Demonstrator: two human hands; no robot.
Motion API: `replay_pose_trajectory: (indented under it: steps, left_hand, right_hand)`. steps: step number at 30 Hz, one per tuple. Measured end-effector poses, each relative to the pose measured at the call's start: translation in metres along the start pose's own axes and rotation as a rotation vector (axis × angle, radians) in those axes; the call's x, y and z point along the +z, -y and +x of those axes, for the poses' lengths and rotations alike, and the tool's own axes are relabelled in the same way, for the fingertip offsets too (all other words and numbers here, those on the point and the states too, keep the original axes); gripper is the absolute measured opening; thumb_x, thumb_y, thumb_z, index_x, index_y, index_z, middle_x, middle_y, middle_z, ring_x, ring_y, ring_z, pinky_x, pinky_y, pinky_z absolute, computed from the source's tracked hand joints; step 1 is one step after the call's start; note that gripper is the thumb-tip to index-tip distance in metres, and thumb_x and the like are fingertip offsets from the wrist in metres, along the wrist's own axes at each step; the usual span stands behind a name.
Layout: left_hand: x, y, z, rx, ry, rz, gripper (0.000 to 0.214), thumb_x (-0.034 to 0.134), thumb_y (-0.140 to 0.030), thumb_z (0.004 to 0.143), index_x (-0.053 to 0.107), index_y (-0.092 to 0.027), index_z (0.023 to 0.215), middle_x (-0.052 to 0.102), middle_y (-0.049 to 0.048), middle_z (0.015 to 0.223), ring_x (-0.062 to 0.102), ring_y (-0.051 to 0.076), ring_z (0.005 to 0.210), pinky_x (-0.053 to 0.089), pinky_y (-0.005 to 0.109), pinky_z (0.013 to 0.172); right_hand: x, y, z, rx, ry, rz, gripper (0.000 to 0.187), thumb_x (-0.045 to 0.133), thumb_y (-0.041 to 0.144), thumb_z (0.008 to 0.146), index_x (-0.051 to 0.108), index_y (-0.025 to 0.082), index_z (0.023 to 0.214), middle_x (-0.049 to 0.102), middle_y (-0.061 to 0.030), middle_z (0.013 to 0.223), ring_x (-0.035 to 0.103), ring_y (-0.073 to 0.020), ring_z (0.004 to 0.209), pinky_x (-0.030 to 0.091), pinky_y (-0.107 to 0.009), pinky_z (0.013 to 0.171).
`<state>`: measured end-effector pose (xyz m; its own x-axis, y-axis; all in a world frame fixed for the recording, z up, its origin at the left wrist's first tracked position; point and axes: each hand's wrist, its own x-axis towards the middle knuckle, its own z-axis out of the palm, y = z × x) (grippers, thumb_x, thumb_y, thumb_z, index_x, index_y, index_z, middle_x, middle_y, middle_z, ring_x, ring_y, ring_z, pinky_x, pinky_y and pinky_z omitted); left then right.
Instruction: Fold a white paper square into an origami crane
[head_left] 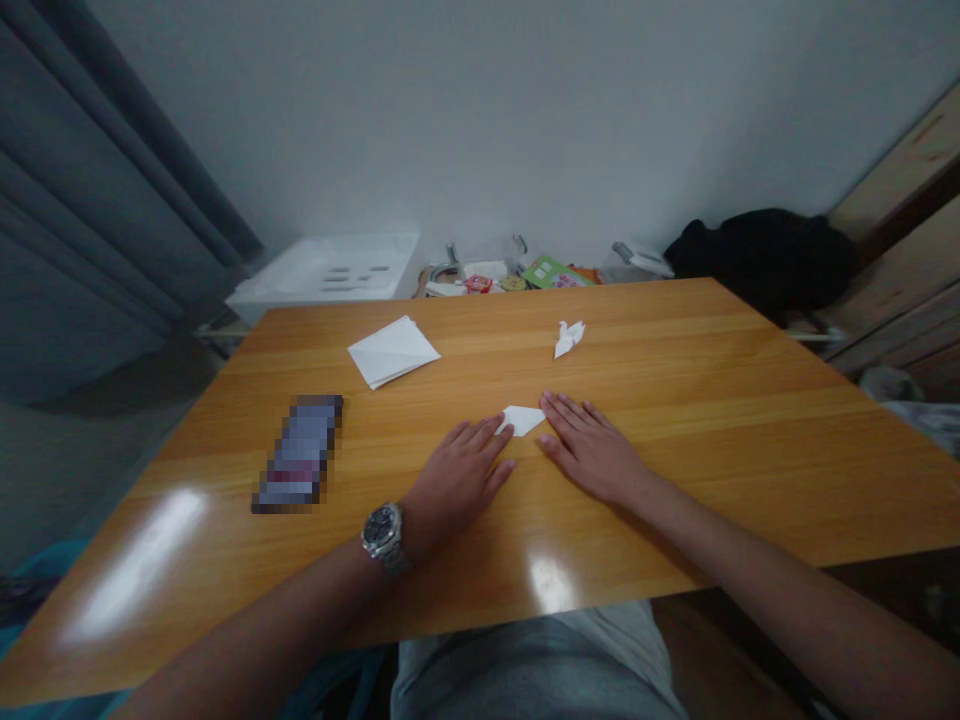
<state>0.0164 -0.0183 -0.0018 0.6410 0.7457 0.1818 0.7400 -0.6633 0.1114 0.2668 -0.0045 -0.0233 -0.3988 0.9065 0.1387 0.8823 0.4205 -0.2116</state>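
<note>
Left hand (457,475): we are resting it open and flat, fingertips at the folded white paper (521,420), center of the frame.
Right hand (592,450): we are laying it open just beside that paper, grasping nothing.
Counter (675,340): we are keeping a paper crane (568,338), a folded paper square (394,350) and a pixelated phone (298,453) on it.

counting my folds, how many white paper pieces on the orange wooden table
3: folded white paper square back left, white paper crane back right, small white folded piece between left hand and right hand.
</note>
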Motion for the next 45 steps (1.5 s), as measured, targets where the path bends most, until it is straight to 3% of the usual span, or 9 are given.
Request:
replay_pose_trajectory:
  steps: [7, 12, 16, 19, 26, 34, 45]
  left_hand:
    - [-0.005, 0.004, 0.007, 0.027, 0.010, 0.042, 0.044, 0.035, -0.037, 0.106, 0.052, -0.017, 0.141, 0.051, 0.0121, 0.150, 0.052, 0.024, 0.132, 0.036, 0.043, 0.115]
    - [-0.017, 0.016, 0.021, 0.039, 0.019, 0.010, 0.035, 0.041, -0.034, 0.104, 0.062, -0.020, 0.128, 0.064, 0.0083, 0.134, 0.060, 0.023, 0.117, 0.045, 0.040, 0.103]
    - [-0.020, 0.020, 0.032, 0.024, 0.020, 0.010, 0.030, 0.044, -0.033, 0.103, 0.070, -0.018, 0.106, 0.070, 0.0084, 0.109, 0.063, 0.024, 0.100, 0.048, 0.039, 0.093]
    - [-0.016, 0.020, 0.035, 0.010, 0.001, -0.005, 0.027, 0.048, -0.033, 0.102, 0.070, -0.018, 0.102, 0.069, 0.0083, 0.104, 0.063, 0.024, 0.098, 0.049, 0.039, 0.091]
    - [-0.002, 0.021, 0.035, -0.022, -0.091, -0.160, 0.017, 0.058, -0.032, 0.098, 0.066, -0.020, 0.107, 0.064, 0.0076, 0.116, 0.059, 0.023, 0.105, 0.050, 0.037, 0.094]
    - [0.004, 0.026, 0.038, -0.066, -0.144, -0.313, 0.011, 0.063, -0.030, 0.095, 0.066, -0.020, 0.101, 0.064, 0.0049, 0.108, 0.058, 0.022, 0.100, 0.050, 0.035, 0.090]
    - [0.010, 0.032, 0.040, -0.055, -0.157, -0.322, 0.015, 0.059, -0.031, 0.098, 0.070, -0.020, 0.100, 0.066, 0.0059, 0.107, 0.059, 0.022, 0.098, 0.049, 0.035, 0.089]
  right_hand:
    - [-0.012, 0.004, 0.010, -0.030, -0.088, -0.007, 0.056, 0.033, 0.049, 0.104, 0.049, 0.017, 0.148, 0.047, -0.0111, 0.155, 0.046, -0.0275, 0.140, 0.037, -0.048, 0.114]
    - [-0.016, 0.006, 0.032, -0.158, -0.168, 0.110, 0.043, 0.040, 0.036, 0.105, 0.059, 0.018, 0.139, 0.054, -0.0119, 0.149, 0.050, -0.0253, 0.135, 0.039, -0.044, 0.113]
    - [-0.010, 0.005, 0.049, -0.332, -0.120, 0.249, 0.029, 0.048, 0.028, 0.102, 0.074, 0.018, 0.111, 0.066, -0.0115, 0.129, 0.059, -0.0232, 0.120, 0.047, -0.040, 0.105]
    - [-0.004, 0.004, 0.055, -0.335, -0.132, 0.326, 0.022, 0.055, 0.024, 0.099, 0.074, 0.016, 0.103, 0.070, -0.0117, 0.113, 0.063, -0.0221, 0.106, 0.052, -0.038, 0.094]
    - [0.003, 0.008, 0.052, -0.358, -0.198, 0.365, 0.012, 0.062, 0.017, 0.093, 0.074, 0.016, 0.094, 0.069, -0.0118, 0.102, 0.062, -0.0240, 0.099, 0.052, -0.041, 0.089]
    - [0.002, 0.005, 0.054, -0.319, -0.146, 0.535, 0.011, 0.067, 0.015, 0.090, 0.072, 0.017, 0.099, 0.067, -0.0099, 0.104, 0.063, -0.0219, 0.097, 0.052, -0.037, 0.087]
    - [0.006, -0.002, 0.057, -0.304, -0.125, 0.605, 0.009, 0.069, 0.015, 0.089, 0.071, 0.020, 0.096, 0.067, -0.0069, 0.101, 0.064, -0.0199, 0.095, 0.051, -0.034, 0.086]
